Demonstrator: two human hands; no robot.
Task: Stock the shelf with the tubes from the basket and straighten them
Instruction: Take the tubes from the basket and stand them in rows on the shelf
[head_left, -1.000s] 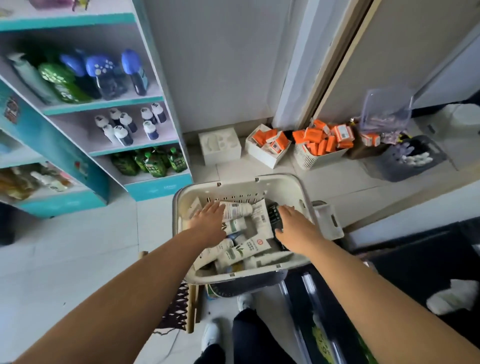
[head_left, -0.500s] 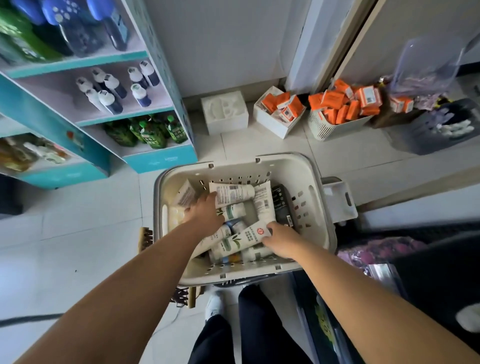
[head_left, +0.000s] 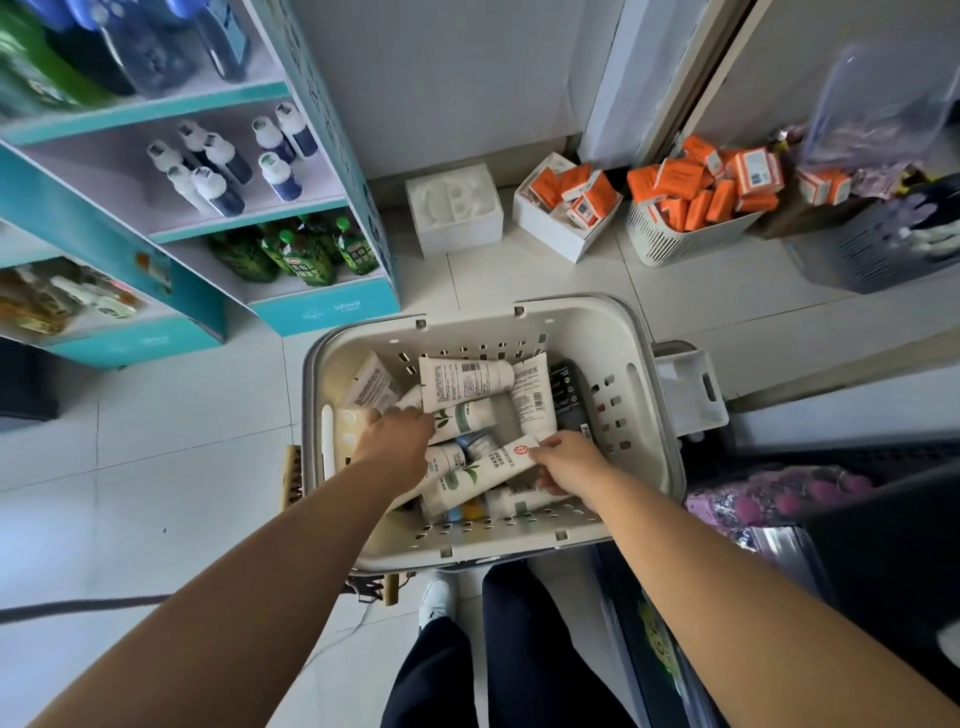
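A person is standing over a cream plastic basket with slotted walls, looking down into it, with both bare arms reaching in. The basket is holding a loose heap of white squeeze tubes with green leaf prints and printed labels, lying crosswise over one another, along with a dark, flat packet against the right wall.

The left hand is sitting near the basket's left wall with its fingers curled down into the heap; what exactly it is gripping cannot be told. The right hand is near the basket's front right corner, pinching the flat end of a white tube with a red round mark that is lying diagonally across the middle of the pile.

To the upper left, a teal and white display shelf is standing on the tiled floor. Its tiers are carrying small white-capped dark bottles and green bottles; no tubes are showing on any tier in view.

As a judgement, the task seems barely begun: the tubes are all in the basket, the first ones are only now being gathered, and the carrying, placing and straightening on the shelf are all left to do.
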